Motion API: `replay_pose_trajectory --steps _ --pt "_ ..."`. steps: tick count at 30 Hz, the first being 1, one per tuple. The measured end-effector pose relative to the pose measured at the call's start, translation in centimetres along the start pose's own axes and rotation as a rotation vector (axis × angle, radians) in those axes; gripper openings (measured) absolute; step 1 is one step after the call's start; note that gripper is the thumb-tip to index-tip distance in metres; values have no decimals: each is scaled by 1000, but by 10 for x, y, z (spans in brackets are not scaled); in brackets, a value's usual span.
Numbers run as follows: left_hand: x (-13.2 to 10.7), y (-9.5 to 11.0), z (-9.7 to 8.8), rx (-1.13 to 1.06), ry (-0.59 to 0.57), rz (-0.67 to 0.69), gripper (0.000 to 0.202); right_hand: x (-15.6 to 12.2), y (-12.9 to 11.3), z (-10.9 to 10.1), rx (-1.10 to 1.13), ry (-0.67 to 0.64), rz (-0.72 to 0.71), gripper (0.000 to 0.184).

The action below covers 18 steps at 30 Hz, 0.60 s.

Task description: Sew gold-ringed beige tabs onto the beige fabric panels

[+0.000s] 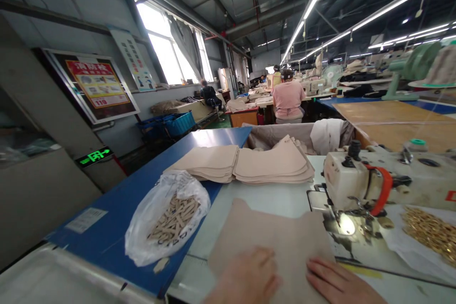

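Observation:
My left hand (249,275) rests on a beige cut fabric piece (274,237) lying on the sewing table; its fingers look curled against the cloth. My right hand (337,280) lies flat on the same piece, fingers stretched toward the left. The piece's right edge reaches under the lit needle area of a cream sewing machine (374,185). Behind it lie two stacks of similar beige pieces (249,164).
A clear plastic bag of small beige strips (171,221) sits on the blue table (142,185) at left. Gold metal parts (432,232) lie at right. A cloth-lined bin (270,135) stands behind the stacks. A person in pink (288,99) sits further back among more machines.

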<state>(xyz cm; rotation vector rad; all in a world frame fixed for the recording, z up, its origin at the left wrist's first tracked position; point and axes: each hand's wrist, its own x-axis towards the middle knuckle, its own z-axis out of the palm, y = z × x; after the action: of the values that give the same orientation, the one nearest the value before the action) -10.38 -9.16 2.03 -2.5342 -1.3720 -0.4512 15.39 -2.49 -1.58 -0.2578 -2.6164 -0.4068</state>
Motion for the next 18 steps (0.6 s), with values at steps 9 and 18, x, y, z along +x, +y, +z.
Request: replay_pose_trajectory --steps 9,18 --pt "-41 -164 -76 103 -250 -1036 26 -26 -11 8 146 40 143 57" --pt "-32 -168 -86 101 -375 -1107 18 -15 -14 -11 418 -283 312 50"
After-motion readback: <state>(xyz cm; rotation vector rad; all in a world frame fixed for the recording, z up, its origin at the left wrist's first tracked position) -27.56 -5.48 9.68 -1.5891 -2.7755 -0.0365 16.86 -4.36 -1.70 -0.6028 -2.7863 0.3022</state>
